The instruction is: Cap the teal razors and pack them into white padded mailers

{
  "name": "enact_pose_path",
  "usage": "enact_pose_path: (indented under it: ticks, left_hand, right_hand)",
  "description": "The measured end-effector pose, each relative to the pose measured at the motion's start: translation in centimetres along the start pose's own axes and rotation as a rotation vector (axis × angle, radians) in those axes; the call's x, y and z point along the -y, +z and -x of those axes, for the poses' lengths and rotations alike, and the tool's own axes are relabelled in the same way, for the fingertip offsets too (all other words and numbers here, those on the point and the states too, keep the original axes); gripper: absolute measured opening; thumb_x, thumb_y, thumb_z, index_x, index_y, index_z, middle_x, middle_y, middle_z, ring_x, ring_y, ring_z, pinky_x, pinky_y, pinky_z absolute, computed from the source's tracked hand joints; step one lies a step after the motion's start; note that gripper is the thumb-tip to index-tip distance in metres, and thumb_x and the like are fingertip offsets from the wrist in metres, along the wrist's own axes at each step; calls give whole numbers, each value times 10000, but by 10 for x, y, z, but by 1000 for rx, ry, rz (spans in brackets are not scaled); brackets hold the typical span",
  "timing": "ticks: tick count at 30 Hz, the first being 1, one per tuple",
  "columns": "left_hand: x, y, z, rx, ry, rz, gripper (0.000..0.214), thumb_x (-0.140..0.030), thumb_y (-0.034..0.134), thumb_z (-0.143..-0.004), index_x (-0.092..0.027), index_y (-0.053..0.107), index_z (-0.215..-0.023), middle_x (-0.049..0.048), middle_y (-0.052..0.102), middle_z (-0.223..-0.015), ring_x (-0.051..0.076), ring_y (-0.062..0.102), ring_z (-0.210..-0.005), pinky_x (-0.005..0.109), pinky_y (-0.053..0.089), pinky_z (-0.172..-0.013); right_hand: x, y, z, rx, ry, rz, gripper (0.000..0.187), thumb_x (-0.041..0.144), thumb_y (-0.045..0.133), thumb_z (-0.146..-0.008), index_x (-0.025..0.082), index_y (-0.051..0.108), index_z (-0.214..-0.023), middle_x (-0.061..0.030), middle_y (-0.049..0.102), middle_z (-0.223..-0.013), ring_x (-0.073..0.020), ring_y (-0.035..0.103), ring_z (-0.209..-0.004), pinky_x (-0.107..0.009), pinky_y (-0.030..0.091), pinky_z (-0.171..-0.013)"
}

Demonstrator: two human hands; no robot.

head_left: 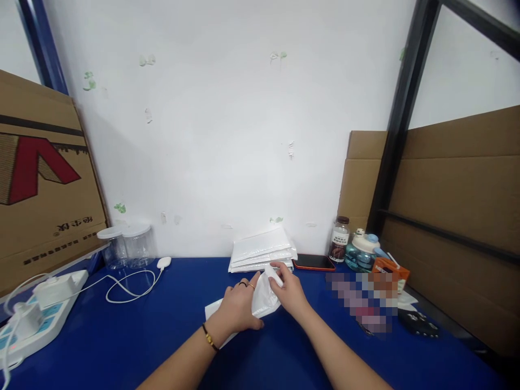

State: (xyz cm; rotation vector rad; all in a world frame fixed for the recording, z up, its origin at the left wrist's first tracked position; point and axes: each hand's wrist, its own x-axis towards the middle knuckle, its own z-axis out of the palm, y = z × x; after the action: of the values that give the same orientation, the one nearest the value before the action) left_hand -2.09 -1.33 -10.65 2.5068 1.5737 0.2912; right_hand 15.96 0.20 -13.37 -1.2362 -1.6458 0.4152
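A white padded mailer (266, 299) is held at an angle above the blue table, in front of me. My left hand (239, 307) grips its middle, thumb on the near side and fingers over the top; rings and a dark bracelet show on this hand. At the mailer's upper right, my right hand (286, 287) pinches the folded edge or flap between thumb and fingers. Part of the mailer is covered by my hands. Just behind them, against the wall, lies a stack of similar white mailers (260, 250).
A phone (313, 262) lies right of the stack. Farther right stand a brown-capped bottle (339, 241), a teal drinking bottle (361, 253) and an orange carton (388, 273). Two clear jars (137, 248), a white charging cable (122, 284) and a power strip (52, 319) occupy the left.
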Motion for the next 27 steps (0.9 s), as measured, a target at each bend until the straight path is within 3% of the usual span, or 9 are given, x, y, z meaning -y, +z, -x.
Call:
enact_pose_path:
  ticks: [3, 6, 12, 15, 18, 20, 22, 24, 27]
  left_hand:
    - [-2, 17, -2, -63, -55, -53, 983, -325, 662, -497, -240, 254, -1387, 136, 518, -1151, 314, 506, -1058, 421, 373, -861]
    - [3, 18, -2, -82, -68, -35, 940, -274, 627, -495, -224, 281, -1367, 126, 513, -1136, 295, 509, -1043, 400, 369, -862]
    - [5, 16, 4, -109, -20, -2, 984, -234, 600, -505, -202, 200, -1403, 134, 489, -1195, 295, 440, -1143, 373, 331, -910]
    - [6, 17, 5, -122, 4, 15, 972, -233, 597, -518, -202, 199, -1404, 132, 496, -1195, 289, 450, -1126, 364, 319, -916]
    - [7, 14, 5, -145, -7, 14, 934, -237, 590, -544, -203, 210, -1397, 129, 497, -1197, 284, 458, -1119, 364, 317, -916]
    - [8, 10, 5, -156, -24, 9, 894, -237, 587, -565, -226, 230, -1385, 118, 493, -1208, 278, 464, -1119, 358, 322, -912]
    - [10, 5, 5, -160, -35, -2, 832, -221, 575, -585, -259, 274, -1359, 103, 489, -1220, 271, 471, -1118, 350, 326, -907]
    - [12, 0, 5, -158, -40, -5, 770, -196, 559, -593, -278, 326, -1322, 90, 489, -1223, 263, 479, -1112, 345, 329, -905]
    - [16, -4, 4, -169, -30, 30, 735, -182, 555, -582, -297, 370, -1284, 68, 501, -1204, 255, 491, -1094, 348, 330, -905]
  right_hand:
    - [-6, -4, 1, 52, -103, 133, 422, 168, 543, -685, 212, 537, -1104, -36, 579, -893, -183, 577, -786, -276, 458, -712]
    - [-10, -6, 1, 97, -157, 322, 382, 121, 511, -685, 197, 578, -1054, -80, 566, -1018, -197, 580, -858, -286, 450, -756]
    - [-7, -3, -2, 105, -133, 522, 204, 163, 485, -763, 204, 640, -890, -81, 643, -855, -204, 596, -752, -267, 421, -667]
    - [-10, -4, -4, 25, -73, 371, 209, 229, 445, -813, 194, 641, -749, -55, 635, -713, -186, 578, -667, -258, 397, -620]
    - [-18, -5, -6, -14, 145, -19, 269, 347, 455, -809, 175, 628, -695, -18, 582, -585, -167, 537, -561, -245, 378, -536]
    - [-24, -5, -8, 21, 292, -331, 271, 395, 479, -784, 167, 625, -803, 9, 555, -555, -150, 505, -499, -235, 370, -486]
    - [-27, -5, -9, 33, 331, -528, 310, 379, 505, -760, 183, 569, -992, 40, 546, -567, -130, 479, -464, -222, 368, -464]
    - [-27, -6, -9, -3, 275, -537, 371, 313, 528, -724, 215, 497, -1080, 54, 559, -630, -106, 454, -453, -204, 357, -462]
    - [-25, -9, -9, -8, 170, -366, 282, 219, 489, -681, 210, 548, -957, 53, 547, -648, -77, 393, -433, -182, 302, -445]
